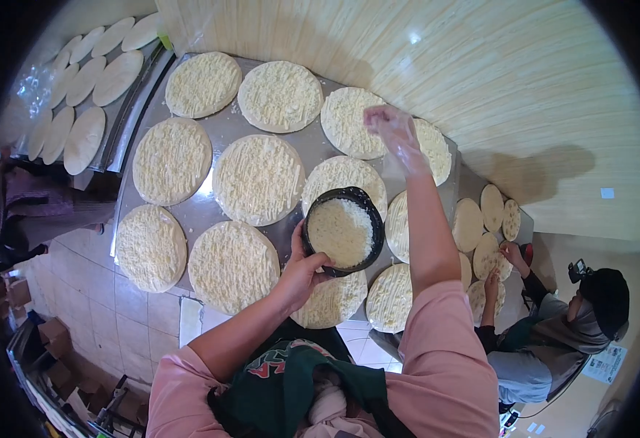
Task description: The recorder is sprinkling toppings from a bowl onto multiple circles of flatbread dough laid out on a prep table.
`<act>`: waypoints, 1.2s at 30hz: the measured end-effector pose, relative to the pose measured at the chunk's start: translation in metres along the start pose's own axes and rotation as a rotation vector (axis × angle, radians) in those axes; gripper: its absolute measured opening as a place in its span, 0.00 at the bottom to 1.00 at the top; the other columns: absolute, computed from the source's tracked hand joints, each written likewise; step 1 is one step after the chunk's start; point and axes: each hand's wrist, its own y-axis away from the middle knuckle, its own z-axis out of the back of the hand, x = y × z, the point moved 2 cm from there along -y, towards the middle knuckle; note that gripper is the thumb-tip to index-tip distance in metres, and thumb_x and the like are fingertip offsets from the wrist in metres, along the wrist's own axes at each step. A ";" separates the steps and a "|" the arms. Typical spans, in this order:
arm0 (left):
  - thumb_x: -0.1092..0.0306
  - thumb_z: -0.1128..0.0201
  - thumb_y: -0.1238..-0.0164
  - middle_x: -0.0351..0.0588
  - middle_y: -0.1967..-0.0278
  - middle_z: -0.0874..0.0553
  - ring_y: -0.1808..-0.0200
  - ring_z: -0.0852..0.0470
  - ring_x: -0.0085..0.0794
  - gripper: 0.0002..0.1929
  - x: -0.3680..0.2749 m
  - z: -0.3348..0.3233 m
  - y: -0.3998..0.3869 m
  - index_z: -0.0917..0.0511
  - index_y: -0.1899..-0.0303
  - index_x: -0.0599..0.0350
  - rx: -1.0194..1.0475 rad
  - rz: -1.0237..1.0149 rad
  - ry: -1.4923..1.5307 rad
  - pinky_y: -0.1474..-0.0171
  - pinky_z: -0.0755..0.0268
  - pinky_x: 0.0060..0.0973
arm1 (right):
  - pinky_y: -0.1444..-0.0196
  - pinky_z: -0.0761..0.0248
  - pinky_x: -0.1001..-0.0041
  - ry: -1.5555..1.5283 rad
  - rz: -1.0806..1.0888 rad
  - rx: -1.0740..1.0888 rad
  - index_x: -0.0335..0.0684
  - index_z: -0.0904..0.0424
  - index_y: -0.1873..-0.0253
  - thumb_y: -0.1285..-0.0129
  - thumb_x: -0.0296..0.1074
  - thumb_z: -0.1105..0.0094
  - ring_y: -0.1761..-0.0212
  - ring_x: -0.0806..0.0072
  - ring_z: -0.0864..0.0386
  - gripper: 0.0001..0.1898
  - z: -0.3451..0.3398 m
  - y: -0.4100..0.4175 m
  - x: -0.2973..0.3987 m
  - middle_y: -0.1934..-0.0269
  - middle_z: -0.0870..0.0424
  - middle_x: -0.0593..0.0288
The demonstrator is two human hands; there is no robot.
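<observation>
My left hand (302, 274) grips a round black bowl (379, 227) by its near left rim. Inside lies a pale, finely grated topping (337, 232), likely cheese. In a clear plastic glove, my right hand (394, 131) is over the right edge of a round dough base (350, 120) in the far row. Its fingers are curled down, and whether they hold any topping is hidden. The bowl partly covers another topped base (347, 172). Pale piped lines and grated bits cover the nearby bases, such as the middle one (258, 179).
The bases lie on a metal table (199, 189) against a wood-patterned wall (489, 71). Plain dough rounds (84, 139) rest on another table at the left. At right, a co-worker (550, 334) handles spotted rounds (487, 257). Cardboard boxes (54, 336) stand at lower left.
</observation>
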 end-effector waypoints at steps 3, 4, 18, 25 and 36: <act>0.80 0.44 0.45 0.47 0.35 0.39 0.42 0.29 0.35 0.49 -0.005 -0.001 0.004 0.64 0.26 0.37 0.001 -0.026 -0.035 0.49 0.24 0.39 | 0.52 0.25 0.69 0.094 -0.190 0.422 0.34 0.20 0.54 0.38 0.31 0.42 0.56 0.71 0.19 0.10 0.001 0.070 0.020 0.58 0.17 0.55; 0.80 0.44 0.45 0.48 0.35 0.38 0.41 0.29 0.35 0.49 -0.007 0.002 0.007 0.64 0.27 0.38 -0.010 -0.048 -0.041 0.48 0.24 0.40 | 0.52 0.24 0.67 0.185 -0.245 0.520 0.34 0.20 0.54 0.39 0.29 0.42 0.57 0.68 0.18 0.10 -0.013 0.097 0.029 0.58 0.17 0.55; 0.80 0.46 0.43 0.57 0.39 0.34 0.46 0.23 0.47 0.46 0.067 -0.036 0.053 0.65 0.28 0.41 0.153 0.058 -0.236 0.45 0.25 0.54 | 0.43 0.31 0.63 1.045 0.517 0.099 0.37 0.27 0.45 0.46 0.42 0.40 0.46 0.54 0.24 0.24 0.007 0.295 0.028 0.51 0.22 0.50; 0.82 0.45 0.45 0.56 0.40 0.33 0.47 0.23 0.46 0.47 0.141 -0.059 0.059 0.62 0.28 0.40 0.064 0.100 -0.325 0.51 0.21 0.48 | 0.54 0.28 0.57 0.737 0.218 0.320 0.34 0.24 0.54 0.52 0.31 0.36 0.56 0.46 0.22 0.18 0.029 0.361 -0.059 0.61 0.20 0.44; 0.79 0.47 0.44 0.60 0.40 0.33 0.47 0.22 0.53 0.42 0.197 -0.075 0.061 0.60 0.29 0.46 0.092 0.036 -0.240 0.52 0.21 0.49 | 0.64 0.24 0.74 -0.071 -0.328 -0.031 0.31 0.17 0.59 0.43 0.30 0.38 0.71 0.73 0.17 0.10 0.133 0.383 -0.053 0.70 0.16 0.56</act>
